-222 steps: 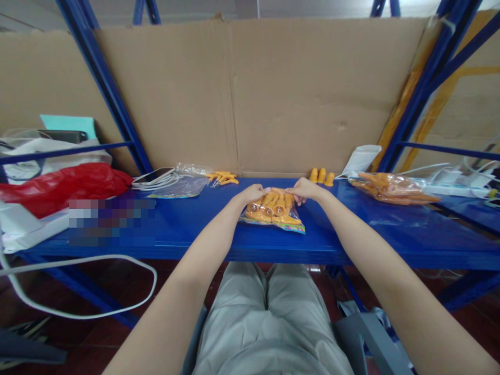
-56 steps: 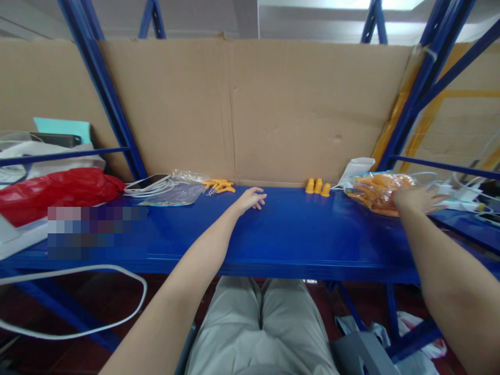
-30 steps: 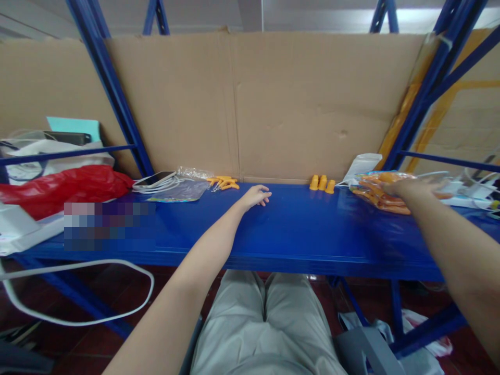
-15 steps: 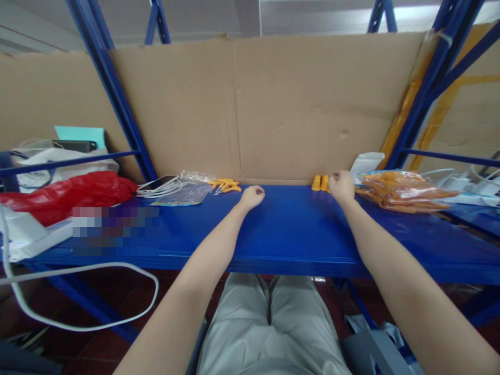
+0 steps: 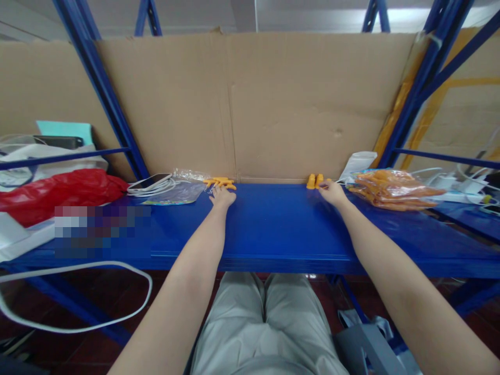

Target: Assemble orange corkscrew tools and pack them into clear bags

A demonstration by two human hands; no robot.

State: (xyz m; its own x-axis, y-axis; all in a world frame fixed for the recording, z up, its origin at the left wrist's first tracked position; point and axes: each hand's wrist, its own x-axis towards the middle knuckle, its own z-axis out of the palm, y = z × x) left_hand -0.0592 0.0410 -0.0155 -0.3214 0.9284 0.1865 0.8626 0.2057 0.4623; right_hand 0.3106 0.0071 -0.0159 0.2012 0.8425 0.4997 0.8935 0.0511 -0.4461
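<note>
My left hand [image 5: 223,197] is open, fingers spread, at the near side of a small pile of orange plastic pieces [image 5: 219,181] with thin metal chains. Its fingertips reach the chains; whether they press on them I cannot tell. My right hand [image 5: 334,194] has its fingers closed around a small orange cup-shaped piece, mostly hidden by the hand. Directly left of it, two like orange cup-shaped pieces [image 5: 315,181] stand side by side on the blue tabletop [image 5: 269,224], close to the cardboard panel.
A clear plastic bag [image 5: 175,194], a phone with a coiled white cable [image 5: 152,186] and a red bag [image 5: 66,190] lie leftward. At right sits a bag of orange pieces [image 5: 390,190] beside a white packet [image 5: 357,164]. A cardboard panel [image 5: 281,104] closes the back.
My left hand has moved left to the chained orange pieces and its fingers have spread. My right hand has lowered slightly, its fingers now around an orange cup-shaped piece. The view has shifted slightly.
</note>
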